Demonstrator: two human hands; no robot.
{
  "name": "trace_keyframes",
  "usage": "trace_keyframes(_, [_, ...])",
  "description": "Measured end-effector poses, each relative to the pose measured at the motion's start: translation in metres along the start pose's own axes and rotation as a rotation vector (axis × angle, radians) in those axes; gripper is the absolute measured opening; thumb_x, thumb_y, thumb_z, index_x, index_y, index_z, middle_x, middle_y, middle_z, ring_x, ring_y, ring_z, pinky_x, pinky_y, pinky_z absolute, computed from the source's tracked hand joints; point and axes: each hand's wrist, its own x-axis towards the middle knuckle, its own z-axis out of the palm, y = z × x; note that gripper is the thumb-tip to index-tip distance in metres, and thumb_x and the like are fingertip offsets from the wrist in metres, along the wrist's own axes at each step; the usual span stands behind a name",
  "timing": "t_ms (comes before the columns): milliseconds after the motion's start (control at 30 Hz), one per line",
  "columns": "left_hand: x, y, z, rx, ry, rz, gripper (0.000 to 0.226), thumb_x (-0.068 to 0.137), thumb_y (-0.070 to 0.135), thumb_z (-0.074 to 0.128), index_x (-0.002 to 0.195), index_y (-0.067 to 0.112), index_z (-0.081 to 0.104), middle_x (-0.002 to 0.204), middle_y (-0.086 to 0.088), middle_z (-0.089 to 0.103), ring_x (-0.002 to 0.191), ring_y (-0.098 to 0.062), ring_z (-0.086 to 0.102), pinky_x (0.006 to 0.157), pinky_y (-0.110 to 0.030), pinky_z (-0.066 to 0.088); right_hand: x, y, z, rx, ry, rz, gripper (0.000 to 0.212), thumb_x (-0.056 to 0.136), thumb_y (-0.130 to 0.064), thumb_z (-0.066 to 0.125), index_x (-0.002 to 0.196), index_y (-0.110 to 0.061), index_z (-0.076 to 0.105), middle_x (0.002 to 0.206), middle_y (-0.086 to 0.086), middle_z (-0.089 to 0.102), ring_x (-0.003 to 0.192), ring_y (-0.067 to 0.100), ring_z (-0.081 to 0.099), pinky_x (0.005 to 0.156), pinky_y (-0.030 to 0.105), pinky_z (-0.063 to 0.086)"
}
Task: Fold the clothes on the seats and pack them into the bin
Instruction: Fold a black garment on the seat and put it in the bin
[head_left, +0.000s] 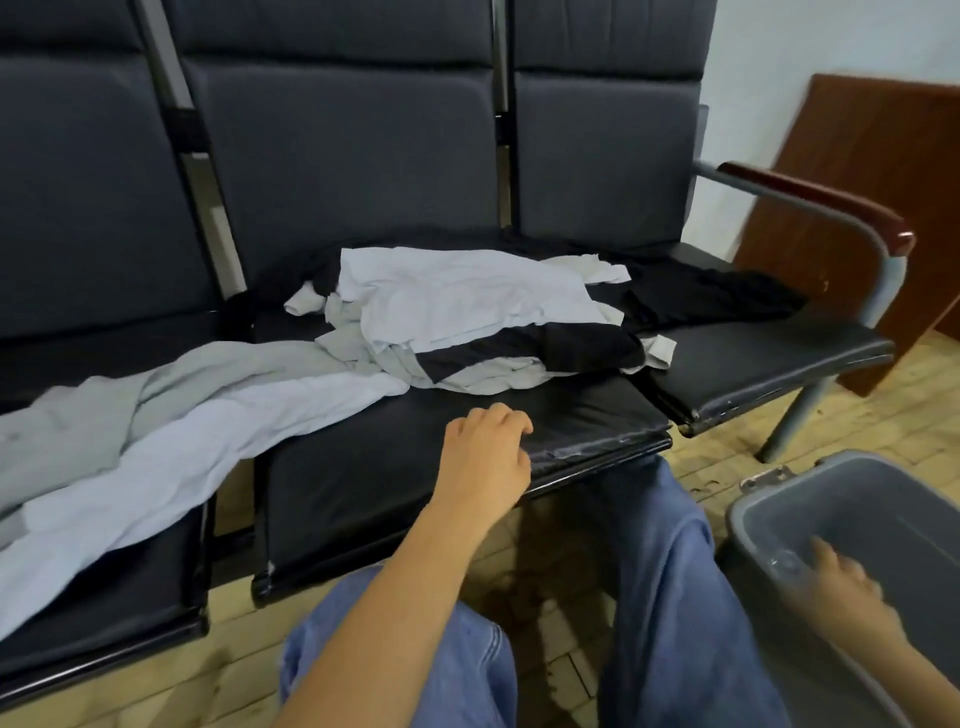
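With the left hand (485, 457) resting loose-fingered and empty on the black padded seat (415, 467) and the blurred right hand (836, 577) reaching into the grey plastic bin (883, 499), the unfolded heap of white, grey and black clothes (467, 317) on the seats could slide floorward if tugged one-handed.

A row of dark padded seats (395, 483) with tall grey backrests (343, 156) stands against a pale wall (831, 41). A metal armrest (810, 200) topped with reddish wood ends the row. A brown wooden board (883, 171) leans on the wall. The floor (893, 395) is light wood.
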Motion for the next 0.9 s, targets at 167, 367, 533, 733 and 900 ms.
trace_keyframes(167, [0.002,0.000,-0.007,0.001,0.047,-0.010,0.035,0.095,0.019,0.045,0.130,0.022,0.051,0.133,0.004,0.051,0.122,-0.018,0.044,0.101,-0.034,0.031,-0.041,-0.056,-0.064,0.133,0.357,-0.413,0.063,0.085,-0.012,0.068,0.141,-0.005,0.039,0.134,0.026,0.048,0.115,0.044,0.050,0.095,0.052,0.042])
trace_keyframes(367, [-0.016,-0.009,-0.014,-0.097,0.124,-0.169,0.032,0.092,0.016,0.050,0.124,0.020,0.056,0.129,0.001,0.055,0.118,-0.021,0.047,0.096,-0.035,0.034,-0.087,-0.166,-0.094,0.119,0.067,-0.795,0.053,0.091,-0.028,0.061,0.140,-0.020,0.040,0.135,0.005,0.052,0.093,0.017,0.055,0.073,0.025,0.037])
trace_keyframes(533, [-0.020,-0.010,-0.018,-0.264,0.169,-0.275,0.032,0.089,0.010,0.055,0.120,0.015,0.059,0.125,-0.003,0.057,0.116,-0.023,0.050,0.097,-0.043,0.041,-0.133,-0.217,-0.071,0.017,-0.178,-1.053,0.062,0.092,-0.036,0.058,0.145,-0.029,0.028,0.142,0.001,0.044,0.085,0.010,0.053,0.074,0.022,0.041])
trace_keyframes(733, [-0.023,-0.023,-0.018,-0.390,0.253,-0.379,0.034,0.089,0.008,0.055,0.122,0.011,0.057,0.125,-0.005,0.056,0.116,-0.023,0.051,0.098,-0.044,0.042,-0.132,-0.252,-0.056,-0.110,-0.343,-1.057,0.072,0.091,-0.040,0.058,0.150,-0.028,0.018,0.147,0.005,0.040,0.129,0.019,0.044,0.091,0.022,0.036])
trace_keyframes(900, [-0.028,-0.036,-0.019,-0.383,0.226,-0.463,0.034,0.090,0.008,0.054,0.124,0.014,0.055,0.124,-0.003,0.054,0.116,-0.021,0.050,0.097,-0.041,0.043,-0.118,-0.293,-0.055,-0.246,-0.347,-1.056,0.057,0.093,-0.044,0.053,0.143,-0.021,0.038,0.145,0.002,0.042,0.128,0.018,0.044,0.096,0.026,0.034])
